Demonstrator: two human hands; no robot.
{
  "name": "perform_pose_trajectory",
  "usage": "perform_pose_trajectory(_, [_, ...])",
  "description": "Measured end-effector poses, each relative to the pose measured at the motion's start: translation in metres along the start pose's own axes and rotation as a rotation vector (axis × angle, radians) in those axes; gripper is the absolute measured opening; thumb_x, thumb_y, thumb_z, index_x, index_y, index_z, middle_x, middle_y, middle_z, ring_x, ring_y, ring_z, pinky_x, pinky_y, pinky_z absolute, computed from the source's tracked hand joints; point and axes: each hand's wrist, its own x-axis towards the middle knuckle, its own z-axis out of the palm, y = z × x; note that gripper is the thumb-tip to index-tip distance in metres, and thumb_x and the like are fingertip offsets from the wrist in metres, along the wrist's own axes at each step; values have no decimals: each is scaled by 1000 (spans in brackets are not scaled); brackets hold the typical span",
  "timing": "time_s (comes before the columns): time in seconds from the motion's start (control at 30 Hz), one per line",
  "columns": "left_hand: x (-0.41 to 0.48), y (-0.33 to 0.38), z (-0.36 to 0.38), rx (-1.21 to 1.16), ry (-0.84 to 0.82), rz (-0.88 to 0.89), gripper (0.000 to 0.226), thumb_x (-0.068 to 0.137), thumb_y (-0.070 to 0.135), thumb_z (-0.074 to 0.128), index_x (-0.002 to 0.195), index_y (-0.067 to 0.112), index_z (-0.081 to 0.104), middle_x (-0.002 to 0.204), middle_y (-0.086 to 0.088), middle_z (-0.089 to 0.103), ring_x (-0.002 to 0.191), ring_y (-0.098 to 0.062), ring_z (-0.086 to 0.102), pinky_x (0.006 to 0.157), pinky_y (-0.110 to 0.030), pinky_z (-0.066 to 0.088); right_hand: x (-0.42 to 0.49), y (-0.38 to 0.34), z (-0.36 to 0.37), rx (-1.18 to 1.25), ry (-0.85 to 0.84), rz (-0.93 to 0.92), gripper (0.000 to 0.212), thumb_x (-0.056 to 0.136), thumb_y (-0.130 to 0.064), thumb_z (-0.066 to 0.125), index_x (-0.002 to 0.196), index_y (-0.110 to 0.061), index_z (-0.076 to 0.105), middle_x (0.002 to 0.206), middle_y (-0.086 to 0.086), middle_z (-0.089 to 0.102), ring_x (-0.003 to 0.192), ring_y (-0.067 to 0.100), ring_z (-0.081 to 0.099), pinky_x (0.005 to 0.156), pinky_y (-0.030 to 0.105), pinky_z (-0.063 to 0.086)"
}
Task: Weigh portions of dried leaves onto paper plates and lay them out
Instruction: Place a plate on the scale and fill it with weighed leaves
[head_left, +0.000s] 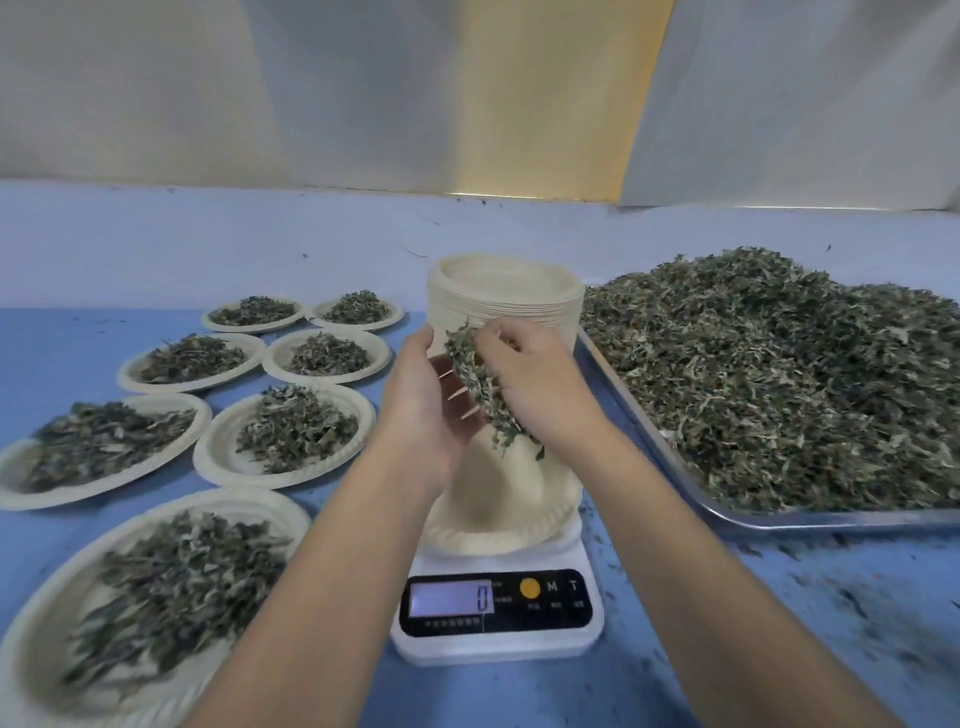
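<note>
A white digital scale sits in front of me with an empty paper plate on it; its display reads 0. Above the plate my right hand grips a handful of dried leaves. My left hand is cupped beside the bunch, palm toward it, fingers touching the leaves. A large metal tray heaped with dried leaves lies to the right. A tall stack of empty paper plates stands behind my hands.
Several paper plates filled with leaf portions lie on the blue table at the left, the nearest one at the front left corner. Leaf crumbs are scattered on the table at the right. Pale sheeting hangs behind.
</note>
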Motion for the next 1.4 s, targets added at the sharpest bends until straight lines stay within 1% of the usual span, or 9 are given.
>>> perform_pose_trajectory(0.1, [-2,3,-3,-36,-7,-26,47,98,40,35,124,12,61,120,-9,65,110,-25,62,91,-36,47,-3,1,9,-159,-31,-60,23,92,-25,55,71,-17,59,59,-8,51,55,7,42,52,20,30])
perform_pose_trajectory(0.2, [0,2,-3,-46,-10,-35,43,97,44,37,105,14,66,99,-7,70,89,-23,67,74,-31,51,-5,3,14,-257,-26,-118,12,89,-24,57,85,-15,63,71,-5,59,58,4,46,54,16,34])
perform_pose_trajectory(0.3, [2,-1,-3,0,24,-73,38,94,46,43,84,15,63,69,-5,65,66,-19,64,58,-26,50,-7,8,16,-284,11,-116,8,88,-28,60,90,-22,56,81,-8,61,72,11,54,64,26,40])
perform_pose_trajectory(0.5, [7,-8,-6,8,46,-52,34,94,39,45,75,16,61,61,-1,64,56,-16,64,48,-22,49,-13,13,18,-263,25,-117,20,92,-39,55,96,-20,49,87,-10,56,80,10,55,65,26,43])
perform_pose_trajectory(0.63, [9,-8,-7,5,50,-51,28,94,30,46,75,16,61,60,-3,64,53,-18,64,47,-23,52,-13,11,14,-192,9,-104,19,96,-34,51,89,-16,52,80,-6,57,71,2,50,59,13,36])
perform_pose_trajectory(0.73, [7,-8,-8,-20,36,-68,29,95,30,46,76,15,62,59,-4,66,52,-17,65,47,-23,53,-13,10,13,-200,-7,-98,16,95,-30,53,89,-15,56,82,-5,60,74,5,52,60,12,36])
perform_pose_trajectory(0.87, [8,-10,-6,-47,42,-84,27,93,29,47,75,15,61,65,-4,66,60,-18,64,54,-25,53,-13,13,14,-250,41,-106,10,90,-26,61,93,-17,59,96,-2,60,90,11,53,71,24,39])
perform_pose_trajectory(1.17, [14,-16,-8,-91,135,-107,31,96,37,48,109,13,63,107,-9,68,86,-25,66,66,-34,54,-15,12,17,-258,105,-93,12,91,-30,60,89,-19,56,98,-1,58,91,10,50,73,26,37])
perform_pose_trajectory(1.4, [18,-6,-11,-226,169,-33,37,100,29,44,67,14,51,69,-3,58,61,-18,57,60,-31,51,-13,7,7,-184,105,-62,13,91,-25,60,87,-13,61,94,0,63,86,12,52,67,22,31])
